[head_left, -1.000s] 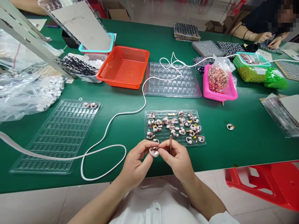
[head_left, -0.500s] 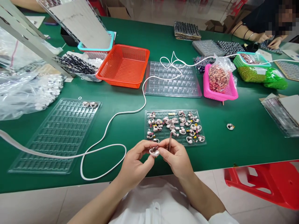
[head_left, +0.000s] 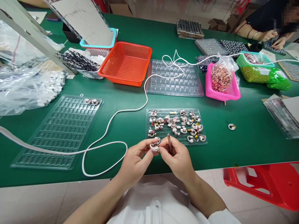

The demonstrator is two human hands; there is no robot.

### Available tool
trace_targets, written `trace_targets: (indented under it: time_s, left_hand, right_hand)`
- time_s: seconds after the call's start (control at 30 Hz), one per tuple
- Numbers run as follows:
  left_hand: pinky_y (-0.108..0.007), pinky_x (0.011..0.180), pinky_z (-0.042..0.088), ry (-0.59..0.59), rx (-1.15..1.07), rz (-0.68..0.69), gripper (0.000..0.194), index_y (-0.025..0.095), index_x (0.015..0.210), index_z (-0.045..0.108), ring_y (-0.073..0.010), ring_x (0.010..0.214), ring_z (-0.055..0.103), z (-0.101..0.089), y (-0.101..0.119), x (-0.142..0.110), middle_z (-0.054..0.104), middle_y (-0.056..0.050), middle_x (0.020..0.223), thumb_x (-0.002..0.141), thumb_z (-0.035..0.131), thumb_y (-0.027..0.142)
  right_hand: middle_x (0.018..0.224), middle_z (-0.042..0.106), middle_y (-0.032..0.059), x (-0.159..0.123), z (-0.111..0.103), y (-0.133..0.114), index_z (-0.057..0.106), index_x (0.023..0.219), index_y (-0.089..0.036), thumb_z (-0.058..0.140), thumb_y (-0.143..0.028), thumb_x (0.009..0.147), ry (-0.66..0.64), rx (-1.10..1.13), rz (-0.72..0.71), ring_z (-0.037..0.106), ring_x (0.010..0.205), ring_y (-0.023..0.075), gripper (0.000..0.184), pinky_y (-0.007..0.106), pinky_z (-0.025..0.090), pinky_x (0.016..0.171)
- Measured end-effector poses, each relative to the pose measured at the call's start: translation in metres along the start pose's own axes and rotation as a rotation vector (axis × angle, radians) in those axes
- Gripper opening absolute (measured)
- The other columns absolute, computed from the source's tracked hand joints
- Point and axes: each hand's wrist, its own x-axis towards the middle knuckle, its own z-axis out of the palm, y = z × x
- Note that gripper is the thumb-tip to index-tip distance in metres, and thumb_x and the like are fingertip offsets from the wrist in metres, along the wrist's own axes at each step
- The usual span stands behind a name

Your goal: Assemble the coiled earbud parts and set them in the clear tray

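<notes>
Between the fingertips of my left hand (head_left: 138, 158) is a small white curved earphone part (head_left: 154, 147) with darker pieces at its upper edge. My right hand (head_left: 178, 157) pinches at the right side of that part with thumb and forefinger. A pair of brownish tweezers (head_left: 169, 143) is tucked in the same hand, its tip pointing away from me. Just beyond my fingers lies a clear tray (head_left: 163, 141) with several similar white parts, some bearing yellow tabs and reddish bits. Whatever sits between the touching fingertips is too small to make out.
One loose part (head_left: 232, 126) lies right of the tray. A long clear tray (head_left: 56, 137) at left holds two parts. A white cable (head_left: 114, 115) loops across the table. Behind are a red basket (head_left: 126, 81), a pink basket (head_left: 221, 95) and a co-worker's hands (head_left: 277, 42).
The earphone part has been turned a little in my fingers, and the tweezers have tilted to the left. The whole view has shifted slightly.
</notes>
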Motion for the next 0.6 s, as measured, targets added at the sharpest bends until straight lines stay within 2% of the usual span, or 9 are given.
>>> trace_targets:
  time_s: [0.1, 0.17, 0.27, 0.37, 0.47, 0.6]
  left_hand:
    - [-0.023, 0.071, 0.058, -0.026, -0.155, -0.106, 0.023, 0.016, 0.104, 0.076, -0.0152, 0.072, 0.070, -0.001, 0.002, 0.004, 0.077, -0.004, 0.081, 0.086, 0.073, 0.030]
    - [-0.022, 0.067, 0.057, -0.068, -0.277, -0.185, 0.023, 0.016, 0.100, 0.078, -0.0132, 0.066, 0.067, -0.002, 0.003, 0.008, 0.074, -0.002, 0.072, 0.083, 0.077, 0.032]
    - [-0.023, 0.062, 0.058, -0.124, -0.465, -0.298, 0.024, 0.014, 0.093, 0.080, -0.0123, 0.062, 0.065, -0.003, 0.006, 0.013, 0.073, -0.002, 0.072, 0.076, 0.083, 0.032]
    - [-0.024, 0.059, 0.059, -0.138, -0.546, -0.363, 0.022, 0.013, 0.087, 0.081, -0.0132, 0.063, 0.066, -0.003, 0.007, 0.015, 0.073, -0.004, 0.076, 0.071, 0.087, 0.028]
    - [-0.024, 0.061, 0.059, -0.125, -0.525, -0.357, 0.020, 0.014, 0.087, 0.080, -0.0135, 0.064, 0.066, -0.003, 0.004, 0.014, 0.073, -0.003, 0.076, 0.073, 0.085, 0.028]
    - [-0.025, 0.069, 0.059, -0.079, -0.339, -0.239, 0.021, 0.017, 0.099, 0.079, -0.0135, 0.069, 0.068, -0.003, -0.001, 0.010, 0.075, -0.003, 0.082, 0.083, 0.077, 0.030]
  right_hand:
    - [0.073, 0.059, -0.0012, 0.004, -0.004, -0.001, 0.062, 0.087, -0.020, 0.066, -0.028, 0.088, -0.036, 0.124, 0.091, 0.048, 0.061, 0.0115, 0.009, 0.024, 0.036, 0.054]
    - [0.070, 0.059, -0.0022, 0.009, -0.006, -0.001, 0.061, 0.084, -0.020, 0.070, -0.030, 0.086, -0.078, 0.232, 0.163, 0.046, 0.055, 0.0096, 0.014, 0.023, 0.033, 0.050]
    - [0.063, 0.054, -0.0054, 0.015, -0.009, 0.001, 0.060, 0.082, -0.019, 0.075, -0.035, 0.082, -0.142, 0.379, 0.277, 0.037, 0.046, 0.0056, 0.022, 0.021, 0.026, 0.043]
    - [0.062, 0.053, -0.0064, 0.020, -0.011, 0.003, 0.060, 0.081, -0.018, 0.077, -0.036, 0.080, -0.171, 0.471, 0.335, 0.035, 0.043, 0.0040, 0.025, 0.020, 0.023, 0.042]
    - [0.063, 0.052, -0.0062, 0.021, -0.011, 0.005, 0.060, 0.081, -0.018, 0.076, -0.035, 0.080, -0.168, 0.462, 0.329, 0.035, 0.044, 0.0041, 0.024, 0.020, 0.023, 0.043]
    - [0.065, 0.054, -0.0047, 0.017, -0.006, 0.005, 0.060, 0.080, -0.019, 0.071, -0.030, 0.083, -0.086, 0.284, 0.222, 0.041, 0.051, 0.0072, 0.016, 0.021, 0.032, 0.047]
